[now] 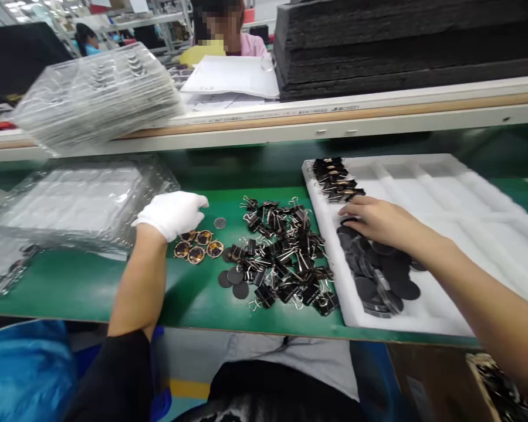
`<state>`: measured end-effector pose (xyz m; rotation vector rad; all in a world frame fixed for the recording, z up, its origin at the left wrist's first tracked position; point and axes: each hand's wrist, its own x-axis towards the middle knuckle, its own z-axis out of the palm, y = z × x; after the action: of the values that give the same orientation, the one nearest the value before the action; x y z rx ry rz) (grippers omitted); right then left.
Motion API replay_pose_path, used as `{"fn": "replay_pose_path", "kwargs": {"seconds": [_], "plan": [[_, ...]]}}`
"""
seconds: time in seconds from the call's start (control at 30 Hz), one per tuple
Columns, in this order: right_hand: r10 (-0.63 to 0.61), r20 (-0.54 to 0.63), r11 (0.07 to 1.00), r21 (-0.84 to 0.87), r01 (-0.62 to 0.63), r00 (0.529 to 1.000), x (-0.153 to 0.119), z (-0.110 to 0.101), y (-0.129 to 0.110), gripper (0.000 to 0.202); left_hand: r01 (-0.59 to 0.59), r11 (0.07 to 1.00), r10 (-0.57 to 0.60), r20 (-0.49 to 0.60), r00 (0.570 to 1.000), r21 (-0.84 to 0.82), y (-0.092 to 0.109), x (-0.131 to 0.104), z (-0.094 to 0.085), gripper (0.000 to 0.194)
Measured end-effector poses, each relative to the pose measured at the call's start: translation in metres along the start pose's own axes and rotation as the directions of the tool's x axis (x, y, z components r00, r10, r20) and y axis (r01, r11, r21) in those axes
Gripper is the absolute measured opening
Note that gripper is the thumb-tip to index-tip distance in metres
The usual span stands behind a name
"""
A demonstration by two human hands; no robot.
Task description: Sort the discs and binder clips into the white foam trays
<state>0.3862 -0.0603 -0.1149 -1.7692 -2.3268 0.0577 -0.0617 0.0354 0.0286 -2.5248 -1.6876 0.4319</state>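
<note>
My left hand (173, 212), in a white glove, hovers just above several round gold-rimmed pieces with brown mottled faces (196, 254). Its fingers are curled together, and whatever they may hold is hidden. A small grey disc (220, 223) lies just to its right on the green table. My bare right hand (374, 220) reaches into the white foam tray (435, 176), thumb and fingers closed at the edge of a black disc (348, 221). Below that hand, many loose black discs (372, 275) fill the near left compartment. Between my hands lies a heap of black binder clips (286, 252).
Clips holding pieces stand in a row (337, 179) at the tray's far left. Clear plastic trays (79, 199) lie at left, with another stack (101, 94) on the shelf (264, 126). Black foam blocks (405, 47) sit on the shelf's right. A person (250, 44) is behind it.
</note>
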Motion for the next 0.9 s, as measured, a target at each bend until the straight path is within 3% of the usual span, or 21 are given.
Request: {"fn": "replay_pose_path", "kwargs": {"seconds": [0.13,0.2,0.33,0.43,0.53,0.63,0.73,0.83,0.9], "plan": [[0.063,-0.006,0.997,-0.051,-0.063,0.998,0.003,0.007,0.001,0.022,-0.015,0.999,0.009,0.122,0.992,0.047,0.016,0.012,0.010,0.058],[0.108,0.002,0.989,-0.105,-0.107,0.994,0.002,-0.005,-0.009,0.021,-0.034,0.996,0.019,0.173,0.985,0.079,0.026,0.024,0.018,0.062],[0.141,-0.034,0.984,-0.108,-0.144,0.989,-0.003,-0.042,-0.048,0.020,-0.124,0.989,0.105,0.215,0.971,0.078,0.040,0.048,0.035,0.046],[0.053,-0.139,0.999,0.013,-0.052,0.989,-0.004,-0.058,-0.083,0.019,-0.166,0.985,0.156,0.184,0.971,0.044,0.043,0.058,0.045,0.041],[-0.066,-0.219,0.986,0.135,0.097,0.973,-0.001,-0.059,-0.112,0.019,-0.206,0.978,0.206,0.141,0.968,-0.017,0.041,0.062,0.049,0.046],[-0.132,-0.245,0.958,0.217,0.187,0.961,0.005,-0.052,-0.127,0.017,-0.249,0.965,0.258,0.121,0.959,-0.085,0.029,0.058,0.046,0.044],[-0.112,-0.290,0.940,0.279,0.196,0.951,0.011,-0.044,-0.126,0.014,-0.259,0.960,0.274,0.176,0.945,-0.105,0.010,0.044,0.044,0.038],[-0.072,-0.350,0.916,0.348,0.201,0.934,0.013,-0.036,-0.120,0.010,-0.309,0.949,0.315,0.214,0.925,-0.062,0.000,0.025,0.051,0.034],[-0.049,-0.381,0.898,0.388,0.208,0.923,0.013,-0.030,-0.119,0.009,-0.375,0.927,0.367,0.178,0.913,0.014,0.001,0.016,0.061,0.025]]}}
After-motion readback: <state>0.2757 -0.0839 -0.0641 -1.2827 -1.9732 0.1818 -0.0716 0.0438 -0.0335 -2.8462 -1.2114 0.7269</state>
